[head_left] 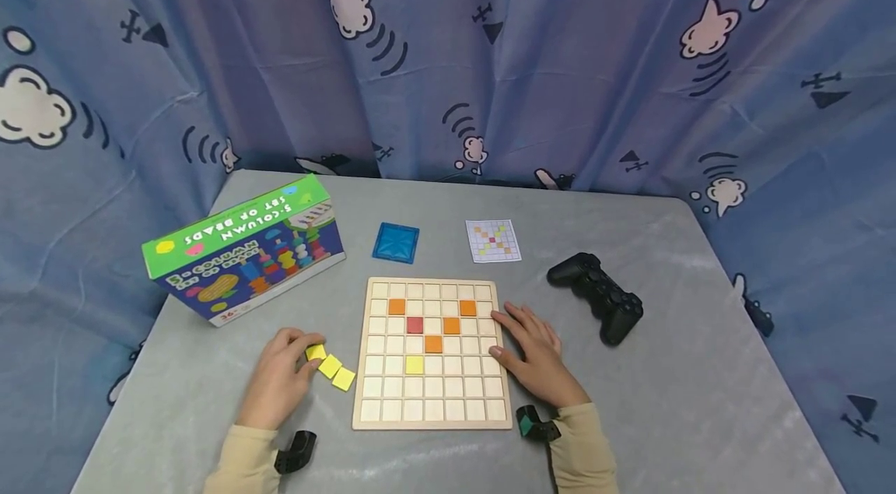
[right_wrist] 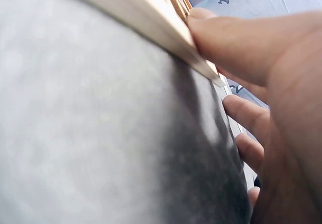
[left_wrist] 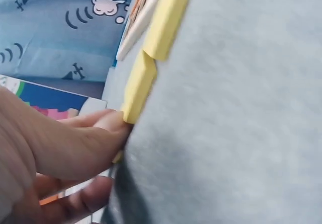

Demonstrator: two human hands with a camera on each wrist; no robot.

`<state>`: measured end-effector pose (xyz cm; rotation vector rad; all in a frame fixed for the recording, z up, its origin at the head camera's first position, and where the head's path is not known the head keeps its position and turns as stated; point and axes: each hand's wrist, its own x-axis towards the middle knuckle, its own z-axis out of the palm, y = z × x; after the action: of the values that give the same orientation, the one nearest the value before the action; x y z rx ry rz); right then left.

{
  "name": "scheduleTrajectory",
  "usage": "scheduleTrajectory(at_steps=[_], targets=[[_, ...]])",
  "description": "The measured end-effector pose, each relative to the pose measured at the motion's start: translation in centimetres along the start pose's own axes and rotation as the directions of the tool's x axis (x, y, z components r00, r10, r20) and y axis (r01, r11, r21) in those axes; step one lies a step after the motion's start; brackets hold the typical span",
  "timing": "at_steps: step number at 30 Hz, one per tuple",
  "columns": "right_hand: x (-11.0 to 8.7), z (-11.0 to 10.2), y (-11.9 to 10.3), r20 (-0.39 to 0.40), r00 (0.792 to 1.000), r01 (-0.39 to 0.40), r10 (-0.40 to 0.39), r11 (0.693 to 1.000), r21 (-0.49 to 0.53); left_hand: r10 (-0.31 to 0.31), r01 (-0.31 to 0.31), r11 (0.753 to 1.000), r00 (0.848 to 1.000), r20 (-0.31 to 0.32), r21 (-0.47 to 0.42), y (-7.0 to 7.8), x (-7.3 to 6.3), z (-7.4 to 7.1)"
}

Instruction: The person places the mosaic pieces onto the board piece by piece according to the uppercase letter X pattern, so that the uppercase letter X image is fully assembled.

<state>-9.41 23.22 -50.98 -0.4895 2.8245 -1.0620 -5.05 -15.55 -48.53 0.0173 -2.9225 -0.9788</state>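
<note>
My left hand (head_left: 276,377) pinches a yellow square tile (head_left: 316,352) between thumb and fingers at the tabletop, left of the board. Two more yellow tiles (head_left: 337,373) lie in a slanting row beside it; in the left wrist view the nearer tile (left_wrist: 140,87) is right at the thumb tip. A wooden grid board (head_left: 434,425) lies flat in the middle, with several orange tiles (head_left: 433,344), one red tile (head_left: 414,325) and one yellow tile (head_left: 414,365) in its squares. On the board's right edge rest the thumb and a finger of my right hand (head_left: 539,362), fingers loosely spread.
A green and blue toy box (head_left: 245,249) stands at the back left. Behind the board lie a blue square tray (head_left: 396,243) and a printed pattern card (head_left: 493,241). A black game controller (head_left: 596,296) lies right of the board. A blue curtain (head_left: 434,50) hangs behind the table.
</note>
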Motion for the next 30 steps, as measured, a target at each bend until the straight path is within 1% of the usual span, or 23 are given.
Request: scheduleTrajectory(at_steps=[3, 5, 9, 13, 16, 20, 22, 26, 30], targets=[[0.0, 0.1, -0.1, 0.009, 1.0, -0.009, 0.008, 1.0, 0.006, -0.032, 0.032, 0.999, 0.999, 0.009, -0.014, -0.4, 0.0, 0.3], [0.0, 0.1, -0.1, 0.008, 1.0, -0.011, 0.011, 1.0, 0.004, -0.042, 0.042, 0.999, 0.999, 0.012, -0.019, -0.6, -0.1, 0.4], [0.0, 0.2, 0.0, -0.01, 1.0, -0.004, 0.004, 1.0, -0.001, -0.03, 0.03, 0.999, 1.0, 0.005, -0.022, -0.9, 0.0, 0.6], [0.0, 0.1, 0.1, -0.011, 1.0, -0.007, 0.007, 1.0, 0.006, -0.005, 0.005, 1.0, 1.0, -0.002, -0.016, -0.8, 0.1, 0.6], [-0.1, 0.1, 0.2, -0.002, 1.0, -0.012, 0.012, 1.0, -0.001, 0.006, -0.006, 1.0, 1.0, 0.019, 0.0, -0.5, 0.2, 0.5], [-0.2, 0.1, 0.2, 0.005, 1.0, -0.021, 0.021, 1.0, -0.006, 0.012, -0.013, 1.0, 0.997, 0.07, 0.014, 0.3, 0.3, 0.3], [-0.2, 0.0, 0.1, 0.006, 1.0, -0.025, 0.025, 1.0, 0.0, 0.029, -0.029, 1.0, 0.997, 0.078, 0.005, 0.8, 0.3, 0.1], [0.0, 0.0, 0.0, 0.006, 1.0, -0.02, 0.02, 1.0, 0.013, 0.077, -0.076, 0.997, 0.996, 0.045, -0.027, 2.3, 0.2, -0.3], [0.1, -0.1, 0.1, 0.006, 1.0, -0.012, 0.012, 1.0, 0.008, 0.094, -0.092, 0.99, 0.995, 0.013, -0.108, 4.2, 0.5, -0.1]])
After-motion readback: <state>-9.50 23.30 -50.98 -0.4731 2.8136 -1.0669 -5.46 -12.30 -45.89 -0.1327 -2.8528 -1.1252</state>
